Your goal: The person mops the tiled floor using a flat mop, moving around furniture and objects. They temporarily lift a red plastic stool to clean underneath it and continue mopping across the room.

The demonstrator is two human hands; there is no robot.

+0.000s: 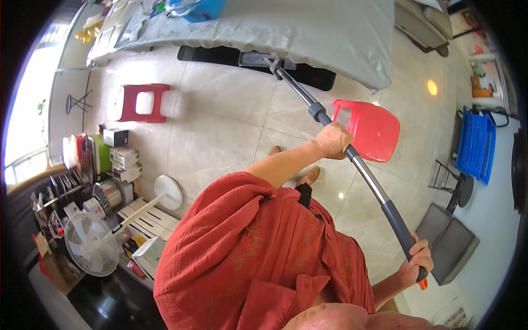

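Both my hands are closed round the pole of a flat mop (367, 179), a silver and dark grey telescopic handle with an orange tip. My left hand (334, 140) grips it partway down, just below a grey collar. My right hand (416, 263) wraps the dark grip at the upper end. The pole slants away to the far left, where the grey mop head (257, 59) lies at the hanging edge of the tablecloth, partly hidden. Under and beside it stretches a long black flat piece (313, 76); I cannot tell whether the two are joined.
A table under a grey cloth (308, 33) stands ahead. A red plastic stool (377, 132) is close to the pole, and another red stool (159, 104) stands left on the tiled floor. A white fan (91, 242) and boxes line the left; a blue folding crate (477, 144) stands right.
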